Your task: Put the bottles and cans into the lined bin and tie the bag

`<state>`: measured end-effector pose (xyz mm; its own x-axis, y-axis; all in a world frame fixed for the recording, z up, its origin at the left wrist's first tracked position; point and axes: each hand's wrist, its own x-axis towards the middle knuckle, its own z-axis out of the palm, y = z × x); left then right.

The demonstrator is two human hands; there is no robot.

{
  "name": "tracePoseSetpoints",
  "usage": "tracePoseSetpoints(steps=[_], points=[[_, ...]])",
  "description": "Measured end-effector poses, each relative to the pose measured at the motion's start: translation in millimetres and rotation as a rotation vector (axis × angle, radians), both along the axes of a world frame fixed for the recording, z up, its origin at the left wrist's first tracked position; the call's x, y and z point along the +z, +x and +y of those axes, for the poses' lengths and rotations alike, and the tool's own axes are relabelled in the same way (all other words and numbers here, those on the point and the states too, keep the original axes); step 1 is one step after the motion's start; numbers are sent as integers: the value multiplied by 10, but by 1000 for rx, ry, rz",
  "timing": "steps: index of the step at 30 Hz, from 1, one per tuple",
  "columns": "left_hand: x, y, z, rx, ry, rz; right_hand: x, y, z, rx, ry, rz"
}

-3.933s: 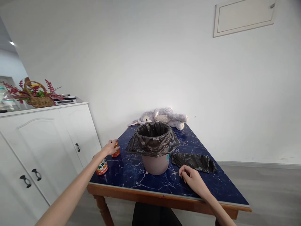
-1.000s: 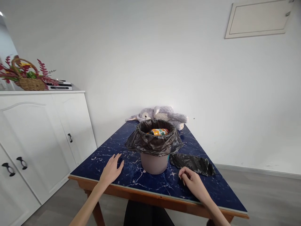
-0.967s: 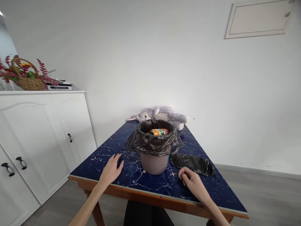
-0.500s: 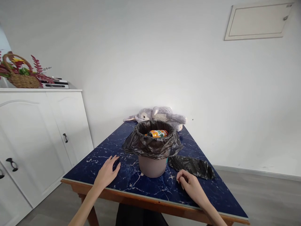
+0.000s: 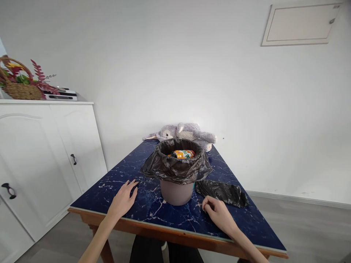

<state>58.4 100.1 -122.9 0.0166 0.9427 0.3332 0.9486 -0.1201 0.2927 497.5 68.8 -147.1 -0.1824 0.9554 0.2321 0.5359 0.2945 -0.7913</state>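
Observation:
A small pinkish bin [image 5: 176, 191] lined with a black bag [image 5: 175, 168] stands in the middle of the blue marbled table [image 5: 241, 224]. An orange drink can [image 5: 182, 154] lies inside the bag, near the top. My left hand [image 5: 122, 199] rests flat on the table left of the bin, fingers stretched out and holding nothing. My right hand [image 5: 216, 214] rests on the table to the bin's right, fingers curled loosely under, nothing visible in them. A folded black bag [image 5: 222, 192] lies just beyond my right hand.
A grey plush toy [image 5: 185, 132] lies at the far end of the table against the white wall. A white cabinet [image 5: 41, 153] stands to the left, with a flower basket [image 5: 20, 82] and a flat device [image 5: 60, 95] on top. Grey floor lies to the right.
Two cans stood left of the bin with my left hand on one 3.9 s ago; now a can lies in the bin. Over the last second both hands stay put; the view shifts slightly right.

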Motion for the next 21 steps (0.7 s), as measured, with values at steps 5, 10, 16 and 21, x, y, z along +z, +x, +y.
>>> tracePoseSetpoints(steps=[5,10,16,21], points=[[-48,-39,30,-1,21,-12,-9,-5,3,2,-5,14],[-37,2,-21,-5,215,-62,-40,17,32,-14,9,53],[33,159,-194,58,390,-126,-50,14,62,-40,12,56],[64,275,-269,66,292,-113,-7,-16,41,-38,9,51]])
